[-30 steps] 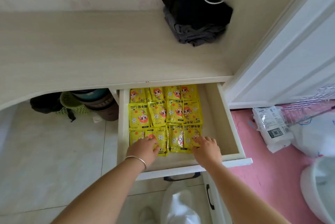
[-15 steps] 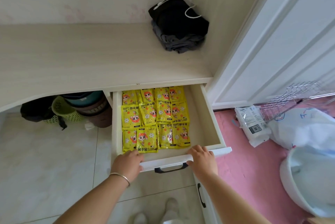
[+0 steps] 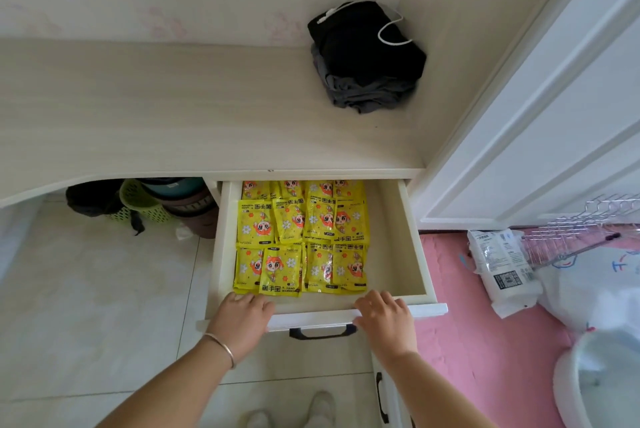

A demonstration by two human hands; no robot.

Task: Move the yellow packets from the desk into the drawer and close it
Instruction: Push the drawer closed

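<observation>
While both my hands rested on the front edge of the open drawer [image 3: 388, 220], my left hand [image 3: 242, 318] lay curled over the rim near its left corner and my right hand [image 3: 382, 320] curled over it right of centre, the two well apart with the black handle [image 3: 322, 332] between and below them. My fingertips were bent over the rim, so I could not tell how firmly they gripped it. A thin bracelet [image 3: 221, 348] circled my left wrist.

The yellow packets [image 3: 301, 237] lay inside the drawer in overlapping rows, filling its left and middle part, with a bare strip along the right wall. The farthest row was half hidden under the edge of the desk [image 3: 156, 116], so their count was unclear. The small print on them was too fine to read.

On the desk's far right corner sat a pile of dark clothes [image 3: 367, 60] with a white cord on top. Under the desk, baskets [image 3: 152, 202] and dark things were partly cut off by its edge. To my right, on the pink floor, lay a white bag [image 3: 502, 268], and a white tub [image 3: 595, 379] ran out of view at the corner.
</observation>
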